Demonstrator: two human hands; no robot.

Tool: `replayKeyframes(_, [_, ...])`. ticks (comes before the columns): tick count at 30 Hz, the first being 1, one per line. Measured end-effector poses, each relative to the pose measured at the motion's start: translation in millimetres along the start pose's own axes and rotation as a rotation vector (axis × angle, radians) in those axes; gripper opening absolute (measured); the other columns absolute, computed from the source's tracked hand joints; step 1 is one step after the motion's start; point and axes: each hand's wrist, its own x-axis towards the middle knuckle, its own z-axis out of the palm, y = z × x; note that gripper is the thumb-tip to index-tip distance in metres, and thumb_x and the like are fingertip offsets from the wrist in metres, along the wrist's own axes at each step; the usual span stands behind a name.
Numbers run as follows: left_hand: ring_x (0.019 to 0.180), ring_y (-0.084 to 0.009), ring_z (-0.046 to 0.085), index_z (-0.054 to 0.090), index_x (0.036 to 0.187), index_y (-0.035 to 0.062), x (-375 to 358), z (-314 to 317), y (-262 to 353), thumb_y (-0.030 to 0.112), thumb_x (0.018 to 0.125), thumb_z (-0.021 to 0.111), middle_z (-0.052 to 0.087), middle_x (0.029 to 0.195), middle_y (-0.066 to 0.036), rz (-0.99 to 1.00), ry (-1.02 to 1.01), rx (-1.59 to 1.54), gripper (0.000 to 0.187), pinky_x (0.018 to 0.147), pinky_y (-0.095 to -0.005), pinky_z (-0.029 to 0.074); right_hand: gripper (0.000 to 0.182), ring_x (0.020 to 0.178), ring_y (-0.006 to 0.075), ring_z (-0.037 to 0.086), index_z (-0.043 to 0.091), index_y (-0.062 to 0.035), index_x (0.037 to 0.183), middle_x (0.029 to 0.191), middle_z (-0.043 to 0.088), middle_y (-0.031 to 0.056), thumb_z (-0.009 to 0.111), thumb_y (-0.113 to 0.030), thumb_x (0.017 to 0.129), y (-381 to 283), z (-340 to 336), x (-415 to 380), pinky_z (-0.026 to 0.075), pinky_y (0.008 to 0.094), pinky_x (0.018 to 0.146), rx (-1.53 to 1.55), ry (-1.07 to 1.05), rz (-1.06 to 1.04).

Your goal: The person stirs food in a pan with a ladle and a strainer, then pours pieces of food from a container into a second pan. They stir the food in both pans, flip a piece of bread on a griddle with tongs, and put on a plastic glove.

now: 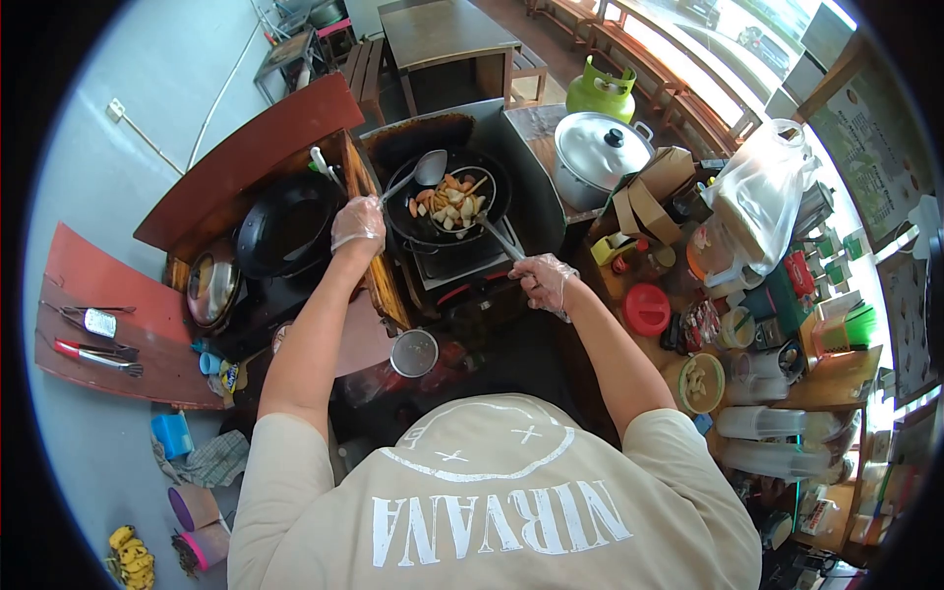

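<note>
My left hand [359, 224], in a clear plastic glove, is closed around the handle of a metal wok spatula [431, 167]. Its broad head hangs above the back left of a dark wok [401, 218] on the stove. The gloved right hand [544, 282] grips the handle of a strainer [503, 239], whose round basket is over the wok. Pale and orange-brown fried pieces [452, 203] lie in the basket, just below the spatula head. How much oil the wok holds is hard to see.
Left of the stove sit a large black pan [285, 226] and a lidded pot [213, 287]. To the right stand a big aluminium pot [602, 157], a green gas cylinder [602, 93] and a crowded counter with a red lid [646, 309]. A small metal bowl [414, 353] is near my body.
</note>
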Motion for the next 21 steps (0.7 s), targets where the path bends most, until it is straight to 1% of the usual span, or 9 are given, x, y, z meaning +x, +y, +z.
replayKeyframes(3, [0.092, -0.0363, 0.068, 0.066, 0.103, 0.0083, 0.3, 15.9, 5.2, 0.023, 0.098, 0.051, 0.068, 0.098, -0.017, -0.033, -0.056, -0.037, 0.022, 0.080, -0.0461, 0.055, 0.015, 0.041, 0.0090, 0.028, 0.059, -0.0074, 0.088, 0.053, 0.041, -0.0051, 0.057, -0.021, 0.094, 1.7, 3.6, -1.6, 0.032, 0.0305, 0.047, -0.003, 0.006, -0.001])
replayKeyframes(6, [0.090, -0.0377, 0.068, 0.066, 0.103, 0.0089, -0.8, 18.6, 4.5, 0.023, 0.097, 0.051, 0.068, 0.100, -0.018, 0.004, -0.052, -0.056, 0.021, 0.079, -0.0464, 0.055, 0.015, 0.042, 0.0091, 0.028, 0.059, -0.0076, 0.086, 0.054, 0.041, -0.0050, 0.058, -0.021, 0.093, 1.9, 3.7, -0.4, 0.032, 0.0306, 0.047, 0.005, 0.016, -0.002])
replayKeyframes(10, [0.090, -0.0370, 0.068, 0.067, 0.103, 0.0093, -2.2, 19.8, -10.5, 0.024, 0.098, 0.052, 0.068, 0.097, -0.018, -0.063, 0.003, -0.058, 0.022, 0.080, -0.0463, 0.055, 0.014, 0.042, 0.0095, 0.029, 0.059, -0.0076, 0.085, 0.053, 0.041, -0.0051, 0.058, -0.020, 0.091, -0.3, 1.6, -4.5, 0.032, 0.0306, 0.048, 0.012, 0.045, -0.011])
replayKeyframes(14, [0.096, -0.0362, 0.068, 0.069, 0.103, 0.0050, -2.1, 8.1, -17.3, 0.022, 0.097, 0.053, 0.069, 0.102, -0.018, -0.171, -0.072, 0.007, 0.024, 0.083, -0.0449, 0.056, 0.014, 0.042, 0.0099, 0.031, 0.060, -0.0072, 0.084, 0.053, 0.042, -0.0049, 0.059, -0.020, 0.090, -7.0, -3.9, -5.3, 0.033, 0.0305, 0.047, -0.064, 0.073, -0.020])
replayKeyframes(16, [0.100, -0.0363, 0.068, 0.070, 0.100, 0.0018, -3.7, -7.4, -11.3, 0.021, 0.095, 0.056, 0.070, 0.104, -0.019, -0.205, -0.127, -0.002, 0.024, 0.086, -0.0440, 0.056, 0.013, 0.043, 0.0103, 0.036, 0.060, -0.0073, 0.085, 0.053, 0.043, -0.0049, 0.060, -0.020, 0.089, -13.4, -4.3, -8.1, 0.036, 0.0309, 0.044, -0.165, 0.146, -0.051])
replayKeyframes(17, [0.101, -0.0368, 0.067, 0.071, 0.097, 0.0021, -4.8, -16.5, -5.5, 0.020, 0.093, 0.058, 0.070, 0.103, -0.019, -0.276, -0.173, -0.027, 0.023, 0.087, -0.0439, 0.056, 0.013, 0.046, 0.0103, 0.043, 0.061, -0.0077, 0.086, 0.057, 0.047, -0.0041, 0.060, -0.021, 0.088, -14.5, -7.4, -5.8, 0.039, 0.0322, 0.043, -0.190, 0.140, -0.075])
replayKeyframes(18, [0.102, -0.0374, 0.067, 0.072, 0.094, 0.0025, -6.0, -20.3, -2.8, 0.020, 0.091, 0.061, 0.071, 0.103, -0.019, -0.347, -0.219, -0.051, 0.021, 0.088, -0.0438, 0.055, 0.013, 0.046, 0.0103, 0.043, 0.061, -0.0077, 0.086, 0.057, 0.047, -0.0041, 0.060, -0.021, 0.088, -14.6, -8.6, -3.1, 0.039, 0.0322, 0.043, -0.191, 0.139, -0.072])
replayKeyframes(19, [0.102, -0.0374, 0.067, 0.072, 0.094, 0.0025, -3.4, -7.5, -10.1, 0.020, 0.091, 0.061, 0.071, 0.103, -0.019, -0.350, -0.220, -0.051, 0.021, 0.088, -0.0438, 0.055, 0.013, 0.048, 0.0101, 0.045, 0.061, -0.0081, 0.085, 0.059, 0.049, -0.0036, 0.060, -0.021, 0.088, -14.8, -9.6, -0.4, 0.041, 0.0326, 0.043, -0.204, 0.166, -0.076])
replayKeyframes(21, [0.088, -0.0368, 0.070, 0.073, 0.086, 0.0008, 6.8, 35.3, -35.3, 0.019, 0.086, 0.066, 0.071, 0.095, -0.020, -0.258, -0.154, -0.070, 0.019, 0.078, -0.0423, 0.056, 0.013, 0.050, 0.0099, 0.047, 0.061, -0.0086, 0.085, 0.062, 0.050, -0.0032, 0.061, -0.021, 0.087, -17.3, -5.5, -1.4, 0.042, 0.0330, 0.043, -0.221, 0.189, -0.083])
